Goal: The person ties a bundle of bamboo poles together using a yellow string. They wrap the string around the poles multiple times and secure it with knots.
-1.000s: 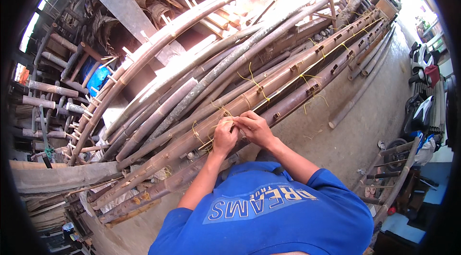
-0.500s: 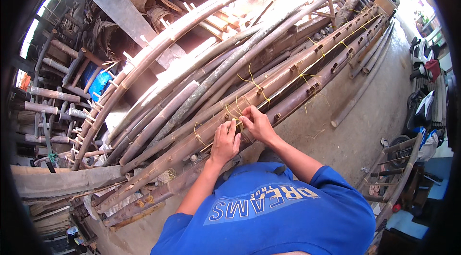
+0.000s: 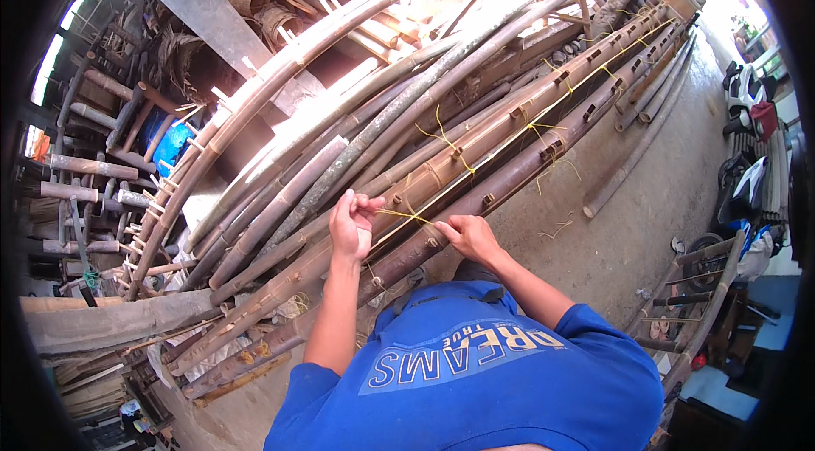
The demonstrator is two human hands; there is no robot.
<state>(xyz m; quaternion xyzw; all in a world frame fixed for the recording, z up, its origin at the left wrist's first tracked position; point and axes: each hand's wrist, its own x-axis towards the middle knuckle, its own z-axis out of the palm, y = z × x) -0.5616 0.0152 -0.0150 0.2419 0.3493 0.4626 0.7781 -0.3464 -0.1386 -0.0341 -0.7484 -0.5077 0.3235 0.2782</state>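
Note:
A yellow string (image 3: 413, 215) is stretched between my two hands, with a crossing or knot near its middle. My left hand (image 3: 351, 226) pinches one end, its fingers curled and palm partly turned up. The other end is gripped between thumb and fingers of my right hand (image 3: 469, 239). Below the string run two long brown bamboo poles side by side: an upper slotted pole (image 3: 435, 175) and a darker lower pole (image 3: 514, 177) with holes along it. Another yellow tie (image 3: 532, 126) joins them farther up, its loose ends sticking out.
Beyond the slotted poles lies a heap of long bamboo poles (image 3: 365, 145). A curved bamboo rail with pegs (image 3: 293, 64) arches behind them. Loose poles (image 3: 624, 166) lie on the concrete floor (image 3: 552, 251) at right. A bamboo ladder-like frame (image 3: 709, 315) stands near the right edge.
My hands have drawn apart, the left moving left and up, the right moving right. The yellow string between them is now pulled taut.

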